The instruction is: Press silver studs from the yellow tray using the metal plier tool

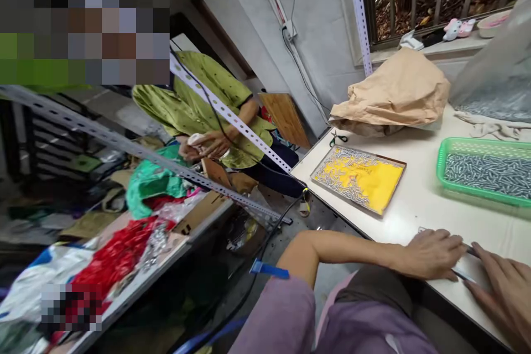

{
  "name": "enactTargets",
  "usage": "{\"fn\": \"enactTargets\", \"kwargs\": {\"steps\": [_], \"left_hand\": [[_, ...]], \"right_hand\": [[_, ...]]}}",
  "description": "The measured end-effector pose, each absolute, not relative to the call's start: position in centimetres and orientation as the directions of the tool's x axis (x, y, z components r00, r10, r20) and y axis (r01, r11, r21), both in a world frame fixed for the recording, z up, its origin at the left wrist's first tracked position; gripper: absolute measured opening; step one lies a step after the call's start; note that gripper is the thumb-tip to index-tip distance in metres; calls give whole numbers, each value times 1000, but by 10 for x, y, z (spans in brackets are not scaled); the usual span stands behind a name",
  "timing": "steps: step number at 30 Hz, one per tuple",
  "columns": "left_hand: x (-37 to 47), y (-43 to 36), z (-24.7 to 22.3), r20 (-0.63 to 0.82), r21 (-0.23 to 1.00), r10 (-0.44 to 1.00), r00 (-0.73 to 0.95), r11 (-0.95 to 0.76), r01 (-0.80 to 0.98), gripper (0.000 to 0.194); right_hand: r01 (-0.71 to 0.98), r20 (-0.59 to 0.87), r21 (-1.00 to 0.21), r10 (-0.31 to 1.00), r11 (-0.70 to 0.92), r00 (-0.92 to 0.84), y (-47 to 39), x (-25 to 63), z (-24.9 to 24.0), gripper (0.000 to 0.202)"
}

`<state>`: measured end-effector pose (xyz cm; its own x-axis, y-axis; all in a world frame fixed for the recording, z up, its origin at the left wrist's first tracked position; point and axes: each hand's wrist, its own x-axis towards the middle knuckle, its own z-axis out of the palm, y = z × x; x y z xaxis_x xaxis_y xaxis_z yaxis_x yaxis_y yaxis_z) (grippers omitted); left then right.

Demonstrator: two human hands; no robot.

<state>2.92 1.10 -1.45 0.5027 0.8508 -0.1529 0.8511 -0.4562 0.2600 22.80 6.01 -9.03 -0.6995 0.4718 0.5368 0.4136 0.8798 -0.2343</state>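
Note:
My left hand (435,254) rests at the table's near edge, fingers curled over a dark, narrow, flat-looking object (464,275). From the right, my right hand (504,285) closes on the same object, its thumb and fingers on either side. Both hands cover most of it, so its kind cannot be made out. Beyond them lies a shallow tray (384,191) with a yellow base, partly covered by small silvery metal pins. A green plastic basket (442,168) full of similar grey metal pieces stands to the right.
Dark-handled scissors (339,139) and a crumpled brown paper bag (394,91) lie at the table's back. A clear plastic bag (493,83) stands behind the basket. Perforated metal posts (232,116) cross the left side. Another person (215,94) handles something white beside a cluttered bench.

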Motion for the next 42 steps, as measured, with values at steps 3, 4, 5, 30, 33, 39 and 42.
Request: {"fn": "enactTargets", "kwargs": {"steps": [3,4,5,30,33,39,42], "left_hand": [[38,20,-17,-202,248,811,549,-500,830,41],[38,23,-16,-228,249,807,545,-493,834,44],[39,25,-15,-254,251,805,536,-480,840,47],[51,-15,-66,118,344,870,479,-488,802,38],[61,-32,-77,142,368,841,521,-534,761,40],[66,-37,-77,167,439,837,522,-537,720,47],[67,-36,-82,205,476,832,515,-545,691,48]], "right_hand": [[410,523,-216,459,886,-718,58,232,-86,82],[426,513,-197,463,883,-723,57,233,-83,79],[453,490,-178,478,873,-729,56,234,-78,75],[605,120,-358,678,711,-725,57,250,-43,44],[664,95,-323,721,675,-686,69,247,-46,33],[796,26,-158,808,585,-589,94,212,-32,25],[662,9,-150,671,734,-742,82,187,-18,23]]}}
